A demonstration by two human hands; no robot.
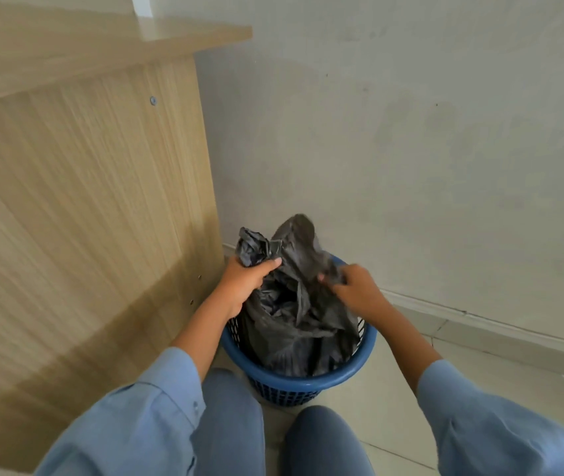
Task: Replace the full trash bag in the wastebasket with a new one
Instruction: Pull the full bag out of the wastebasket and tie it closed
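Observation:
A black trash bag (294, 324) sits in a blue mesh wastebasket (311, 383) on the floor, close to the wall. My left hand (242, 283) grips a bunched corner of the bag's top edge on the left, and the crumpled end sticks up above my fist. My right hand (352, 286) pinches another flap of the bag on the right, which rises in a blurred peak between the two hands. The bag's mouth is drawn up above the basket rim. What is inside the bag is hidden.
A light wooden desk side panel (84, 218) stands directly left of the basket. A pale wall (411, 149) with a baseboard runs behind it. Pale floor tiles (394, 407) lie to the right. My knees (321, 441) are just in front of the basket.

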